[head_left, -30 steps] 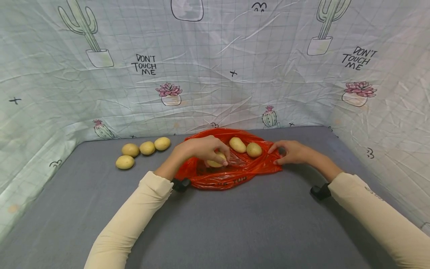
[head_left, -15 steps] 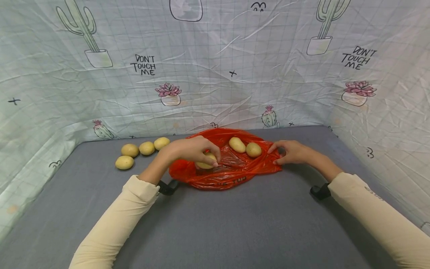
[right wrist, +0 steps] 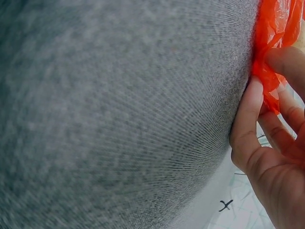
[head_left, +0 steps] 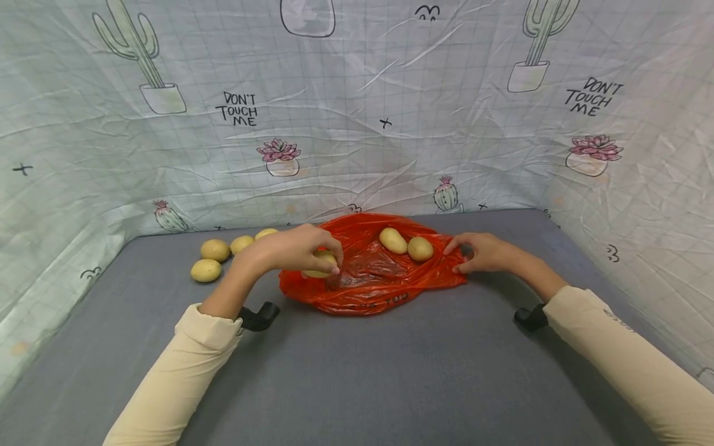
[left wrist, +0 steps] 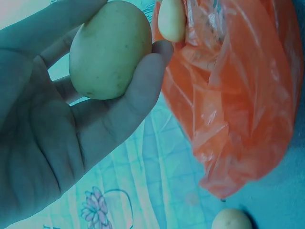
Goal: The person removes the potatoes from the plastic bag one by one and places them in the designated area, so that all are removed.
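Observation:
My left hand (head_left: pixel 290 248) holds a potato (left wrist: pixel 110 50) between thumb and fingers, over the left end of a red plastic bag (head_left: pixel 379 303). The bag lies spread on the table with its mouth facing up. Two potatoes, an oblong one (head_left: pixel 393 240) and a rounder one (head_left: pixel 421 249), sit inside it toward the right. At the bag's right end, my right hand (head_left: pixel 484 253) pinches a gathered edge of the red plastic (right wrist: pixel 271 90), as the right wrist view shows.
Several loose potatoes (head_left: pixel 215 250) lie on the grey table (head_left: pixel 379 378) at the back left, some partly behind my left hand. A pale printed cloth (head_left: pixel 334 111) hangs behind the table and along its sides.
My left hand has moved left with the potato, from the middle of the bag to its left end. My right hand stays at the bag's right edge.

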{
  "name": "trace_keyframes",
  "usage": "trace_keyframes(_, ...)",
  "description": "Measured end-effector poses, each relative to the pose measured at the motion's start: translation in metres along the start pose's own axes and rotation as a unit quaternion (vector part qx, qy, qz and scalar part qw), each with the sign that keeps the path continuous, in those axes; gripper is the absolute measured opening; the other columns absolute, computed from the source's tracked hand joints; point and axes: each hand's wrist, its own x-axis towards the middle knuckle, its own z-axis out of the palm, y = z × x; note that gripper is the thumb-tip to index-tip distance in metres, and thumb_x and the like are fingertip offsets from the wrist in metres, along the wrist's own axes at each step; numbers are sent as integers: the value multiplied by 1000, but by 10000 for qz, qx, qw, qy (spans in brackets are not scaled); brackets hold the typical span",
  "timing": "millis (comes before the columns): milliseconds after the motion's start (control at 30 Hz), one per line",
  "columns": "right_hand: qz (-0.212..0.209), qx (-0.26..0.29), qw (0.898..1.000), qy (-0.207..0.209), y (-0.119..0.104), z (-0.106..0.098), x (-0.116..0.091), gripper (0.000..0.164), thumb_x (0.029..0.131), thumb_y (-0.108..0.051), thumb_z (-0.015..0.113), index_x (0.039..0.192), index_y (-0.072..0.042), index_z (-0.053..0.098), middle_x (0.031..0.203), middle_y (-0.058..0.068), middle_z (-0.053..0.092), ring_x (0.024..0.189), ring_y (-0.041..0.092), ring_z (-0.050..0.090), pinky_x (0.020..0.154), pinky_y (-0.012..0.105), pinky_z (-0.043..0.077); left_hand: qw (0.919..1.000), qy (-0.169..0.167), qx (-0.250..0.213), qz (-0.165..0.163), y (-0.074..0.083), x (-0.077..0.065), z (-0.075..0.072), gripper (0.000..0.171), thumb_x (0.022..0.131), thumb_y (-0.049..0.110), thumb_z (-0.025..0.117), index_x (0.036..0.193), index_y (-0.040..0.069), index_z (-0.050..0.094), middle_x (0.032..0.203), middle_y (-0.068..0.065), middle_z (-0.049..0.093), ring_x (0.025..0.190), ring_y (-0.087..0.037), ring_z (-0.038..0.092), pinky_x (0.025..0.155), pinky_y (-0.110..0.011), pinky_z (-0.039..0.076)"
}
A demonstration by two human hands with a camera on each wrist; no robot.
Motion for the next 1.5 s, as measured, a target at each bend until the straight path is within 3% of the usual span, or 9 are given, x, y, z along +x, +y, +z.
trace_keyframes(333, -38, 69, 10000, 53, 3, 1, 1, 39, 87, -25, 81, 121, -11, 68, 138, 23, 57, 99, 26, 66, 85, 43, 51, 9995, 267, 94, -104, -3, -22, 0, 5, 96, 24, 72, 98, 20, 74, 93, 10, 66, 86, -11, 57, 79, -33, 49)
trace_keyframes(500, 58, 1077, 9941, -100, 9, 0, -8, 41, 90, -26, 79, 127, -10, 67, 145, 22, 51, 124, 34, 51, 93, 41, 47, 9988, 338, 187, -286, -7, -38, 0, 7, 96, 28, 71, 98, 21, 73, 91, 10, 64, 83, -11, 56, 74, -32, 48)
trace_keyframes(633, 131, 1852, 9822, -268, 16, -1, -14, 45, 93, -25, 76, 133, -7, 63, 151, 23, 44, 128, 34, 47, 91, 33, 51, 9983, 432, 148, -352, -11, -52, -1, 6, 97, 26, 71, 98, 21, 73, 92, 10, 64, 83, -11, 57, 74, -32, 49)
trace_keyframes(767, 59, 2131, 9767, -256, 18, -3, -17, 47, 92, -24, 76, 134, -7, 63, 153, 23, 41, 125, 34, 48, 88, 28, 52, 9972, 541, 202, -481, -14, -66, -3, 4, 95, 24, 72, 99, 23, 74, 96, 11, 64, 88, -10, 56, 76, -32, 49)
trace_keyframes(1033, -55, 2272, 9737, -151, 19, -5, -16, 46, 92, -21, 77, 134, -7, 63, 156, 23, 38, 135, 36, 40, 91, 25, 48, 9966, 454, -184, -656, -18, -85, -3, 2, 97, 23, 71, 97, 22, 73, 86, 8, 58, 62, -9, 61, 64, -29, 51)
trace_keyframes(1200, -84, 2387, 9710, -136, 19, -4, -14, 45, 92, -20, 76, 133, -6, 63, 155, 22, 39, 129, 31, 45, 90, 25, 49, 9940, 526, -206, -940, -21, -95, -2, 6, 95, 23, 73, 101, 23, 74, 88, 11, 65, 66, -6, 61, 65, -29, 51)
trace_keyframes(1400, 46, 3133, 9485, -458, 20, -2, -17, 50, 95, -13, 72, 140, 2, 54, 159, 26, 26, 113, 16, 61, 91, 31, 55, 9905, 635, 57, -1216, -24, -104, 0, 6, 94, 31, 74, 99, 35, 73, 97, 8, 64, 80, -9, 60, 65, -31, 48)
trace_keyframes(1500, 44, 3257, 9442, -483, 21, -2, -18, 52, 96, -12, 71, 142, 3, 51, 160, 26, 24, 114, 15, 62, 92, 33, 55, 9891, 696, 189, -1286, -24, -106, -1, 7, 93, 34, 74, 98, 39, 72, 99, 10, 63, 86, -9, 57, 66, -32, 46)
